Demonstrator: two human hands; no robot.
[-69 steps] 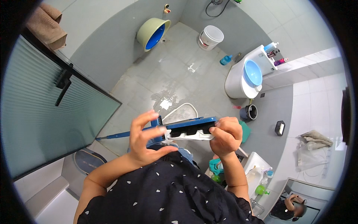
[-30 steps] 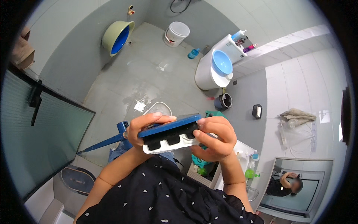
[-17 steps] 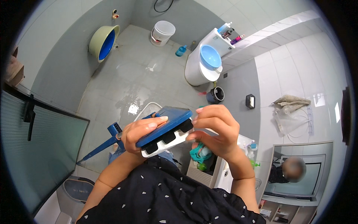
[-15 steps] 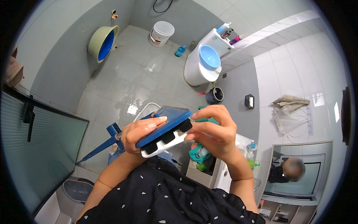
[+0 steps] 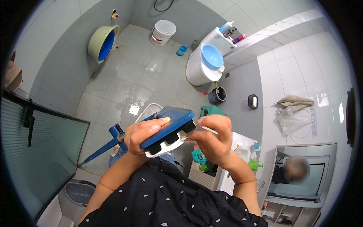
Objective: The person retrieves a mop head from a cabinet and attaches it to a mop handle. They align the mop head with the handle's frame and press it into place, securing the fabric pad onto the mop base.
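Observation:
My left hand point(image 5: 141, 134) grips a blue flat mop head point(image 5: 176, 118), fingers lying across its top. Black blocks point(image 5: 172, 139) line its near edge, with a white strip point(image 5: 170, 147) below them. The mop's blue handle point(image 5: 102, 151) slants away to the lower left, behind my left hand. My right hand point(image 5: 215, 138) is at the right end of the mop head, its thumb and fingers curled together in a pinch on the end of the white strip. Part of that end is hidden by my fingers.
The tiled floor is wet point(image 5: 134, 108). A white bucket point(image 5: 163, 32), a blue bottle point(image 5: 182, 50) and a toilet with a light-blue basin point(image 5: 212, 56) stand farther off. A small bin point(image 5: 217, 95), green stool point(image 5: 211, 110) and washbasin point(image 5: 242, 145) are to the right; a glass door point(image 5: 45, 140) is left.
My right hand has shifted slightly left and its fingers have curled in more. The mop head has moved slightly right, still in my left hand.

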